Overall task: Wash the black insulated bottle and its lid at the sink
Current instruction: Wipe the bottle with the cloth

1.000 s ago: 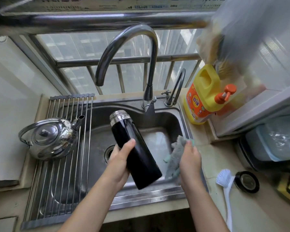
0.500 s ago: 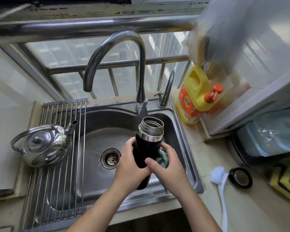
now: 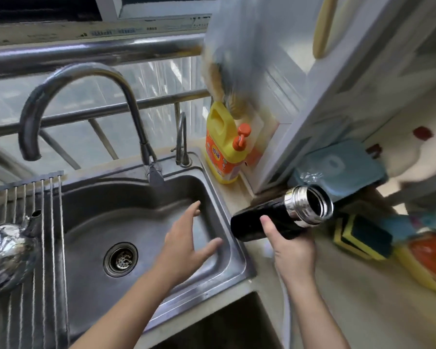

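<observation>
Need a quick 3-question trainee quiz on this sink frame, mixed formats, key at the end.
1. True or false: the black bottle is held upright over the drain.
2. Which hand grips the bottle? A) left hand B) right hand C) both
3. Fill in: the yellow detergent jug stands on the counter to the ___ of the sink.

Key
1. False: it lies nearly level, over the counter beside the sink, open steel mouth pointing right.
2. B: the left hand is open and empty over the basin.
3. Right, at the back corner.
</observation>
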